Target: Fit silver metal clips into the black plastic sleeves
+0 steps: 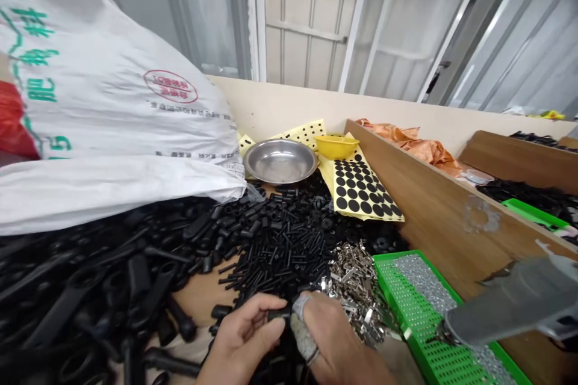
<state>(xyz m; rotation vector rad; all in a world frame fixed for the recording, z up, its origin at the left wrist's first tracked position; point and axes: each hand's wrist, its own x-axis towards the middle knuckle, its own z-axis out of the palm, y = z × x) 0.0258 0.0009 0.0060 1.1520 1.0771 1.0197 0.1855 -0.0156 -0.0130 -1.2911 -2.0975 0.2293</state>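
Observation:
Near the bottom centre, my left hand (249,337) has its thumb and fingers closed round a small black part (279,314). Right beside it is my right hand (327,334), fingers bent together, with grey wrapping on a finger; what it grips, if anything, is hidden. Both hands are over a pile of thin black pins (282,255). A heap of small metal clips (354,283) lies just beyond my right hand. To the left are larger black handle-like parts (67,301).
A green tray (418,307) of small silvery pieces stands right, with a grey tool (510,307) over it. Behind are a steel bowl (280,161), yellow bowl (336,145) and black-dot sheets (363,189). A white sack (112,90) fills the left; a wooden divider (419,192) runs right.

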